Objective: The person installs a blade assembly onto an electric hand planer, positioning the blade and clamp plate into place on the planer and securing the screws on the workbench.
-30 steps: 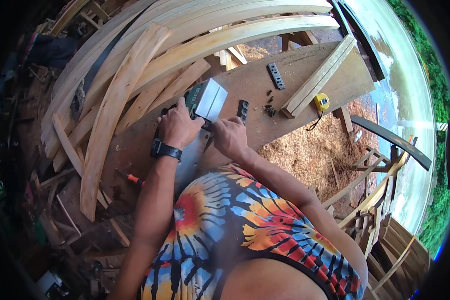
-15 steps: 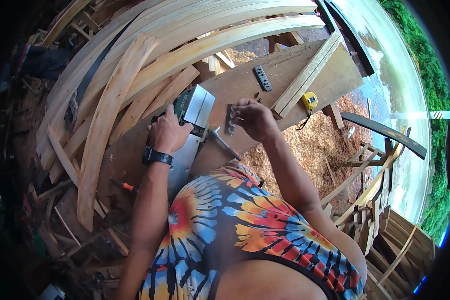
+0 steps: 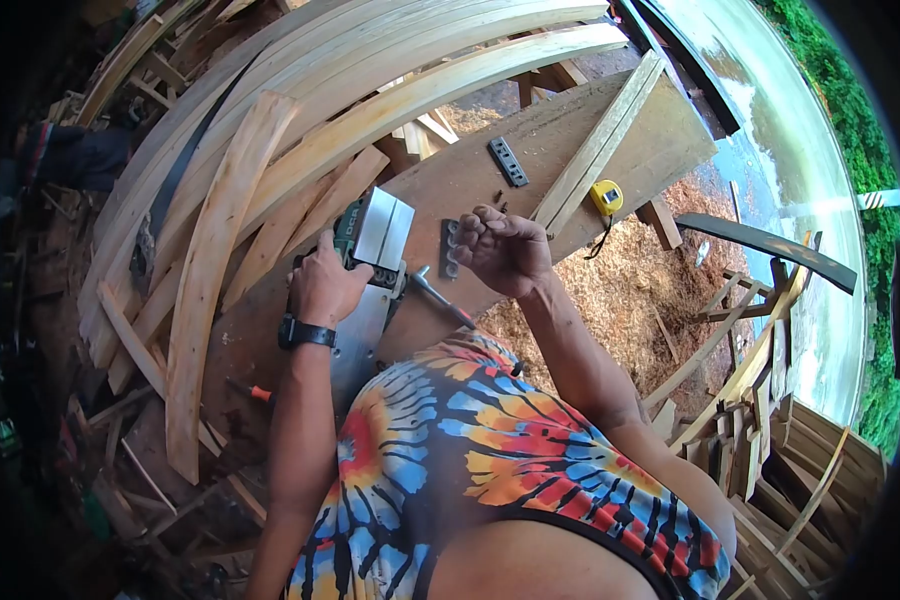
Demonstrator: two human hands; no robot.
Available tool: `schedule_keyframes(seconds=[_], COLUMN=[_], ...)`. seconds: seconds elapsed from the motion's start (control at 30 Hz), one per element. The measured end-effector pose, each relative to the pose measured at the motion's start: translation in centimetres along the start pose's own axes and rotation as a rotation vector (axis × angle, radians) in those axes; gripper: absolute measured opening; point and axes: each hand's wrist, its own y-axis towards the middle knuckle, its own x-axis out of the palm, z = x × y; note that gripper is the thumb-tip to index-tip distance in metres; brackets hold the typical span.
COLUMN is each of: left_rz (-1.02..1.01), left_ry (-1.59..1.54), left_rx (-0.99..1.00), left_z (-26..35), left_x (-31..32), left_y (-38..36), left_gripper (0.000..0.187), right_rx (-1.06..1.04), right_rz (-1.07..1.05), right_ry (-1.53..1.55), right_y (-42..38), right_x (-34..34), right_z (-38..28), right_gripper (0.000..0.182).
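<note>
My left hand (image 3: 328,285) is wrapped round the body of a green electric planer (image 3: 383,228), which lies with its bright metal sole facing up on the plank bench. Over the bench, my right hand (image 3: 507,252) is raised with its fingers curled in; whatever they may hold is hidden. Just left of those fingers lies a small dark metal bar (image 3: 449,262) with round washers or similar pieces on it. A T-shaped socket wrench (image 3: 438,295) rests between the planer and my right forearm. Small dark bolts (image 3: 500,198) lie beyond the right hand.
A slotted dark bar (image 3: 507,162), a long wooden batten (image 3: 600,145) and a yellow tape measure (image 3: 605,197) lie farther along the bench. Long curved planks (image 3: 440,95) are stacked at the left and back. Wood shavings (image 3: 610,285) cover the ground at right.
My right hand has turned and drawn away from the small metal bar, fingers now curled upward. My left hand stays on the planer. The whole view has shifted slightly.
</note>
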Motion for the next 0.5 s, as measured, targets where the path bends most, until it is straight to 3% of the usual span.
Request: schedule_keyframes(seconds=[0.07,0.17,0.27,0.3,0.4,0.5], left_rz=[0.000,0.000,0.011,0.016,-0.007,0.008], left_ry=[0.001,0.010,0.008,0.005,0.019,0.006], left_rx=[0.000,0.000,-0.003,-0.001,-0.013,-0.009], left_z=[0.0,0.1,-0.2,-0.2,0.2,-0.1], left_x=[0.0,0.0,0.2,0.3,-0.2,0.1], left_y=[0.0,0.0,0.1,0.1,0.0,0.1], left_gripper=[0.077,0.077,0.078,0.078,0.078,0.078], right_rx=[-0.022,-0.262,-0.398,-0.337,-0.410,-0.468], right_rz=[0.020,0.258,0.386,0.451,0.471,0.521], right_ry=[-0.040,-0.516,-0.881,-0.855,-0.844,-0.987], right_y=[0.2,0.8,1.2,1.1,1.2,1.7], right_x=[-0.1,-0.9,-2.2,-1.2,-0.7,-1.8], right_z=[-0.4,-2.6,-5.9,-6.8,-7.6,-8.2], right_gripper=[0.012,0.007,0.017,0.024,0.027,0.022])
